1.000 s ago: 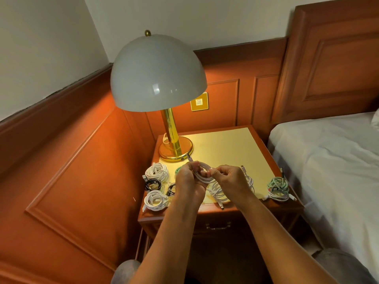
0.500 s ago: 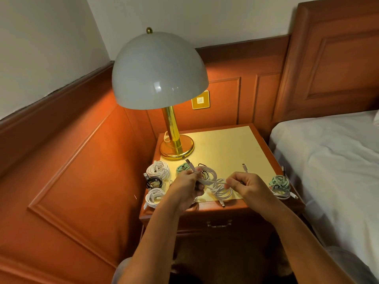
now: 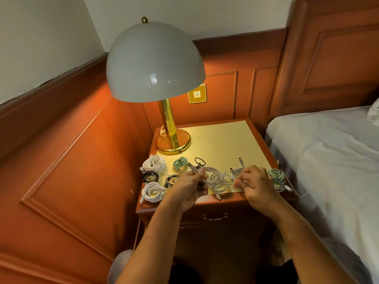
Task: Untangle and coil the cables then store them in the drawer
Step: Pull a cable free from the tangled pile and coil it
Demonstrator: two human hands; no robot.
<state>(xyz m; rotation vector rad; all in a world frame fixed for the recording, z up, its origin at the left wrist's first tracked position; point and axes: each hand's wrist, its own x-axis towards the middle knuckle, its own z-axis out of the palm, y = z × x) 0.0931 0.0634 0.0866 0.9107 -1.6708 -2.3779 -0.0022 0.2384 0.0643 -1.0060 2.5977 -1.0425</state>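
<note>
White cable (image 3: 215, 179) lay in loose loops on the nightstand (image 3: 215, 138), in front of the lamp (image 3: 164, 78) near the front edge. The left hand (image 3: 190, 186) pinched it just behind one plug, and the right hand (image 3: 254, 185) pinched a strand further along, so a short run stretched between them. It looked light, limp and smooth, likely to spring open unless gripped at the plug end. The drawer (image 3: 215, 218) below was closed.
</note>
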